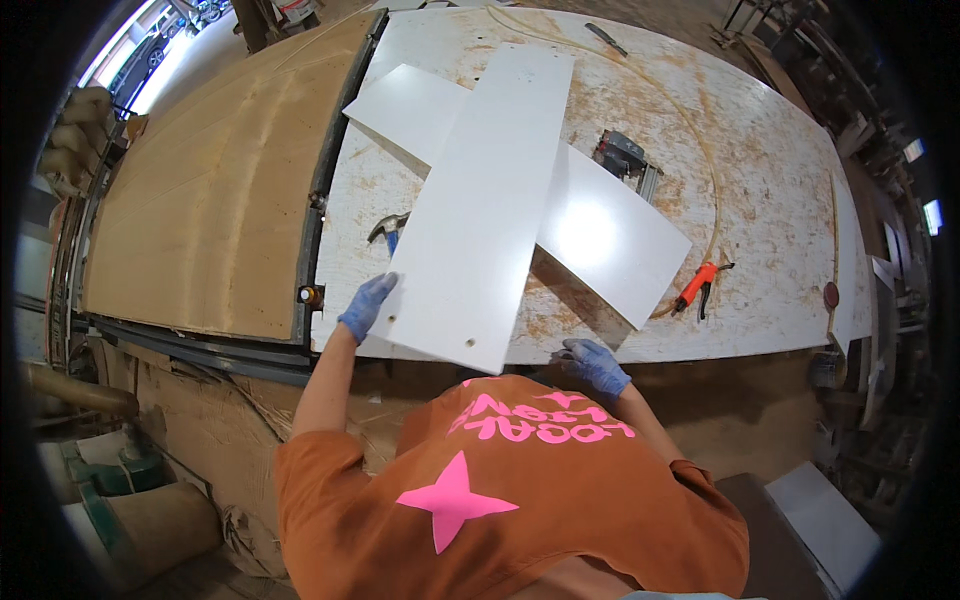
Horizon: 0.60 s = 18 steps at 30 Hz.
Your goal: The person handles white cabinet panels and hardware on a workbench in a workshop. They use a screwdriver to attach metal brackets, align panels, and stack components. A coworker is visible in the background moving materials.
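- Orange shirt [590, 510] nearest, bent toward the counter [770, 200].
- Left hand [368, 308] appears to grasp the long board [490, 200] by its left edge, near end, probably to steady it.
- Right hand [597, 368] released, fingers loosely bent, just beyond the near right corner.
- Long board lies across the cross board [620, 235], likely propped by it.
- Hammer [390, 228], nail gun [622, 155], air gun [702, 286] lie around the boards, presumably for easy reach.
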{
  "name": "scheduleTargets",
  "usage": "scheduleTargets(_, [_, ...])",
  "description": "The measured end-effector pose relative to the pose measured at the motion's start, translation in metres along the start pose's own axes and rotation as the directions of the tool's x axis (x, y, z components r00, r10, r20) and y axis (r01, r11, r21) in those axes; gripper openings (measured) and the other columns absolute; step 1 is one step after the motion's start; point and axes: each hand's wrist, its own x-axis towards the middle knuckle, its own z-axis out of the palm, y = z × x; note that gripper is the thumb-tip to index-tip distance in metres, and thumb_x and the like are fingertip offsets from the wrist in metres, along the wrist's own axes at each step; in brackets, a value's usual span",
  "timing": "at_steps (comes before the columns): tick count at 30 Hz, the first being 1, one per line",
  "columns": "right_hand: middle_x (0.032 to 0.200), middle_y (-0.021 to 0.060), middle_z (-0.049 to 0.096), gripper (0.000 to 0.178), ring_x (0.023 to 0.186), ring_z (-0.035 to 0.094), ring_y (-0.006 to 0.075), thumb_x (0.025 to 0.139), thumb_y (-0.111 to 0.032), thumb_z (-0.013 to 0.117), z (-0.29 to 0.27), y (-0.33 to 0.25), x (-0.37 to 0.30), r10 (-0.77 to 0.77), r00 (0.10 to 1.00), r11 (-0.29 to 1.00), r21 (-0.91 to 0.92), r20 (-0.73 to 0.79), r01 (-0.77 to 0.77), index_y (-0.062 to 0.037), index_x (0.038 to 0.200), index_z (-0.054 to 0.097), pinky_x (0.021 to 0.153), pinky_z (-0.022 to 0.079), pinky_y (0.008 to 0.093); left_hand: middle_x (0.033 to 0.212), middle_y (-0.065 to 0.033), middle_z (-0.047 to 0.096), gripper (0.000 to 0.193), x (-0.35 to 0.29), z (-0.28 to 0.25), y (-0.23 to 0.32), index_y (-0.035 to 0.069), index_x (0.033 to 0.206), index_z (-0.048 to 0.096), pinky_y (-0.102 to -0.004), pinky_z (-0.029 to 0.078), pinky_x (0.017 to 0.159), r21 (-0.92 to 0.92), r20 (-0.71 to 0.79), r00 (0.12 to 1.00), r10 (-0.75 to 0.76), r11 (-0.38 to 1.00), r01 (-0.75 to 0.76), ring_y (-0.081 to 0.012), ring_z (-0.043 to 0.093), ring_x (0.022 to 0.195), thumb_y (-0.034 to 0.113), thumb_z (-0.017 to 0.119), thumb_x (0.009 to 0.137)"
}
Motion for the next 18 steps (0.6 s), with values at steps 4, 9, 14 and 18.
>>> scheduleTargets(4, [0.111,0.0094,0.063,0.050,0.095,0.062,0.0175,0.092,-0.039,0.056,0.017,-0.019,0.010,0.087,0.996,0.996,-0.030,0.004,-0.087,-0.0096,0.131,0.046,0.080,0.048,0.0303,0.099,-0.0059,0.062,0.049,-0.025,-0.066,-0.054,-0.002,0.111,0.059,-0.0279,0.046,0.081,-0.036,-0.009,0.989,-0.148,0.988,0.148,-0.0119,0.055,0.091,0.041,0.059,0.089])
scheduleTargets(9, [0.122,0.0135,0.056,0.066,0.105,0.059,0.0218,0.088,-0.040,0.059,0.113,-0.047,0.025,0.108,0.978,0.984,0.124,0.178,-0.131,-0.0087,0.140,0.034,0.089,0.046,0.0388,0.099,-0.0037,0.061,0.050,-0.039,-0.066,-0.098,-0.001,0.114,0.059,-0.0275,0.047,0.079,-0.137,-0.155,0.984,-0.085,0.989,0.064,-0.0128,0.056,0.088,0.040,0.063,0.087])
scheduleTargets(14, [0.113,0.0136,0.057,0.059,0.099,0.057,0.0200,0.087,-0.024,0.061,0.149,-0.048,0.080,-0.198,0.973,0.946,-0.238,0.117,0.221,-0.0034,0.136,0.037,0.084,0.048,0.0322,0.095,-0.0038,0.062,0.045,-0.018,-0.043,-0.080,0.002,0.110,0.060,-0.0286,0.049,0.076,-0.263,-0.137,0.985,-0.105,0.963,0.066,-0.0135,0.057,0.084,0.042,0.060,0.088])
scheduleTargets(18, [0.104,0.0109,0.059,0.051,0.089,0.057,0.0185,0.084,-0.016,0.062,0.114,-0.070,0.094,-0.243,0.959,0.944,-0.261,-0.144,0.200,-0.0020,0.129,0.043,0.077,0.049,0.0325,0.090,-0.0036,0.058,0.038,0.005,0.036,-0.109,0.008,0.103,0.061,-0.0310,0.046,0.075,-0.365,-0.117,0.984,-0.137,0.927,0.086,-0.0147,0.054,0.083,0.044,0.055,0.091])
